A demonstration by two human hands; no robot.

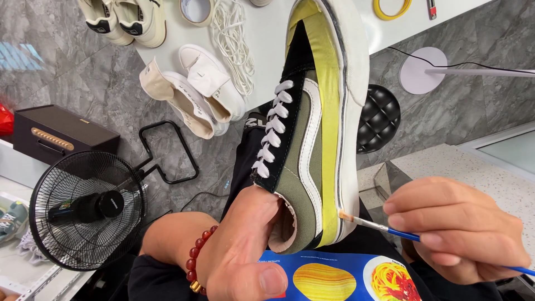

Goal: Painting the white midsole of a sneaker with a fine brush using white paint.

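My left hand (245,245) is pushed inside an olive-green and black sneaker (304,139) with white laces, holding it up with the toe pointing away from me. Yellow masking tape (329,106) runs along the upper just above the white sole (352,111). My right hand (460,228) grips a thin paintbrush (384,227) with a blue handle. Its bristle tip touches the white sole edge near the heel. A red bead bracelet (198,259) sits on my left wrist.
A white table (267,33) beyond the shoe carries a pair of white sneakers (195,92), loose white laces (234,39), tape rolls and another pair of shoes. A black fan (83,209) stands on the floor at left, a black quilted stool (379,117) at right. A colourful printed sheet (340,278) lies on my lap.
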